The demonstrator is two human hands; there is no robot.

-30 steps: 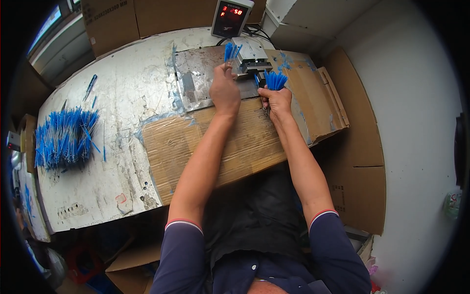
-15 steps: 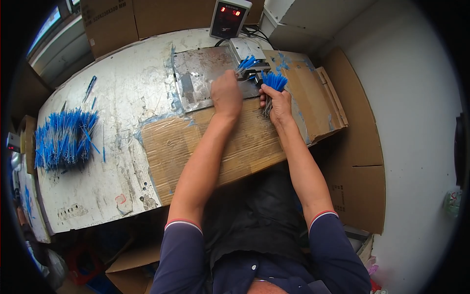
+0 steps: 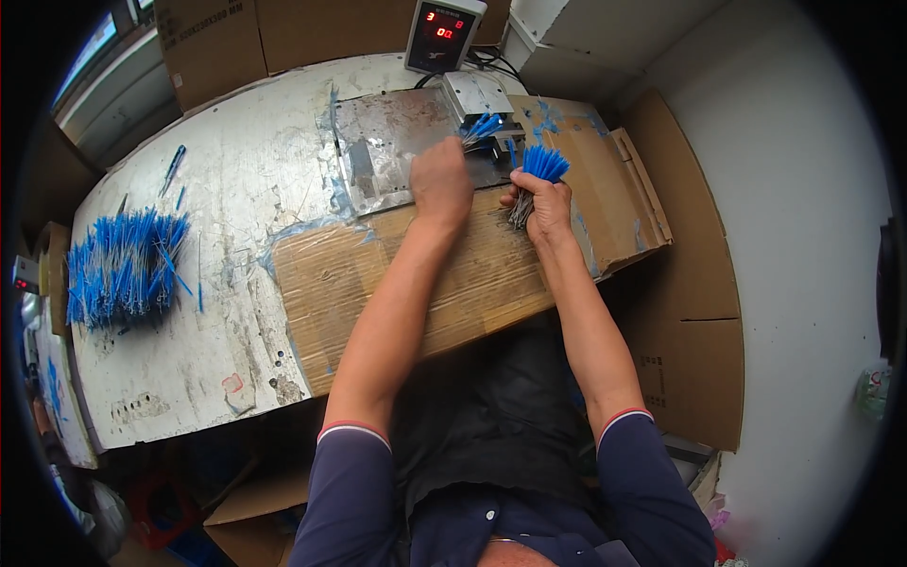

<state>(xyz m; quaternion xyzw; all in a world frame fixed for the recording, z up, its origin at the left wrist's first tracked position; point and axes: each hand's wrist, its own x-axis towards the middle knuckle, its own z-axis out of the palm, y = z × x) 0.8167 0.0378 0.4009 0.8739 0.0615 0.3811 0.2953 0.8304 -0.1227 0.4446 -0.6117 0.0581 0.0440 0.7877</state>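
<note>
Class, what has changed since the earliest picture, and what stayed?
The smaller bunch in the left hand, upright before, now tilts right toward the metal device. The right hand and its larger bunch shifted slightly right and toward the body. The display reads differently. Both hands still hold; the blue pile stayed put.

Both bare forearms (image 3: pixel 392 307) stretch forward, the hands (image 3: pixel 441 184) (image 3: pixel 548 210) curled in grips near each other.

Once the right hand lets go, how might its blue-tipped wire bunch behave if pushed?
The blue-tipped wire bunch would probably scatter, since its blue ends fan out beyond the right hand. Thin strands seem light; straight ends suggest stiffness.
</note>
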